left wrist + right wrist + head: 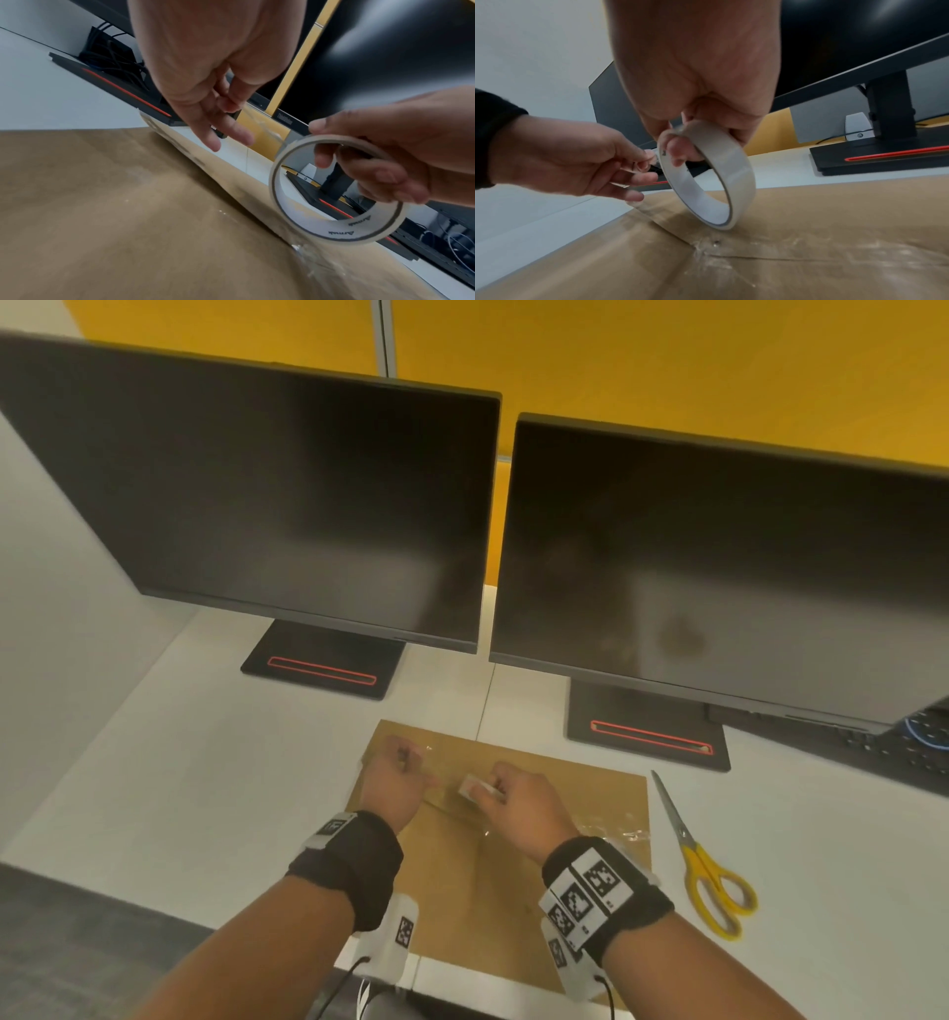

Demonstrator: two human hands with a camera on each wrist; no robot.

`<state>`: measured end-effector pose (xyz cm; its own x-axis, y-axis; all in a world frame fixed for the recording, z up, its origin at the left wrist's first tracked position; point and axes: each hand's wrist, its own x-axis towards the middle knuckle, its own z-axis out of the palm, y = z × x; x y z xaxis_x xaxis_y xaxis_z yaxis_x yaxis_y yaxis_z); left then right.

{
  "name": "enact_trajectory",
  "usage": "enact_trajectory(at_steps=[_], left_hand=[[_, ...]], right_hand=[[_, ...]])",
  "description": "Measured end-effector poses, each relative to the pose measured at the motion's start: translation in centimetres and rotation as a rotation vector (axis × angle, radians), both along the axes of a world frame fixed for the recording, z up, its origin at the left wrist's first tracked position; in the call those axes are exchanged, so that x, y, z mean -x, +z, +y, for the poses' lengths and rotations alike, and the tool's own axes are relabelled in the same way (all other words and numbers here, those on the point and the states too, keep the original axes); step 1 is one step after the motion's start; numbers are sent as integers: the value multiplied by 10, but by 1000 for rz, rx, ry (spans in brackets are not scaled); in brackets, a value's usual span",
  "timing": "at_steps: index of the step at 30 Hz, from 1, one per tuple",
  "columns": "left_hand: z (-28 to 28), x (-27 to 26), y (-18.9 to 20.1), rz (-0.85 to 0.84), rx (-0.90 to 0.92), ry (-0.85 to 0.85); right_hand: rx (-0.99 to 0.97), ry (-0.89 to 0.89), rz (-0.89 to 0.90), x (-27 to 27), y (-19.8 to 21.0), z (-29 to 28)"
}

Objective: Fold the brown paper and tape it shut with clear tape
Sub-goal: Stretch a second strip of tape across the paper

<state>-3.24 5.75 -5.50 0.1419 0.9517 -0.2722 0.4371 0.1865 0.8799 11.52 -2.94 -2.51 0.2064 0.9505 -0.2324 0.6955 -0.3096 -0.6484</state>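
The folded brown paper (513,875) lies flat on the white desk, with old clear tape strips across its seams (706,249). My right hand (508,796) grips the roll of clear tape (334,190) just above the paper, fingers through its core (706,174). My left hand (398,775) is close to the left of the roll and pinches the free end of the tape (259,123) between thumb and forefinger (645,160). A short stretch of tape runs between hand and roll.
Yellow-handled scissors (703,860) lie right of the paper. Two dark monitors (287,505) stand behind on black bases with red stripes (321,667). A dark keyboard (883,747) sits at the far right. The desk's front edge is near my wrists.
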Motion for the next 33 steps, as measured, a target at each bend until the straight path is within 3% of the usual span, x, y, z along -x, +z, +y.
enact_trajectory(at_steps=[9, 12, 19, 24, 27, 30, 33], left_hand=[[14, 12, 8, 12, -2, -22], [13, 12, 8, 16, -9, -27], [11, 17, 1, 111, -39, -21], [19, 17, 0, 99, -67, -26], [22, 19, -1, 105, -62, -3], [28, 29, -2, 94, -62, 50], [36, 41, 1, 121, -73, 80]], right_hand=[[4, -18, 529, -20, 1, -10], [4, -2, 480, -23, 1, -11], [24, 93, 111, -19, -3, -8], [73, 40, 14, -25, -6, -10], [77, 18, 67, -22, -2, -7], [36, -38, 279, -24, 6, -7], [10, 13, 338, -29, 11, -11]])
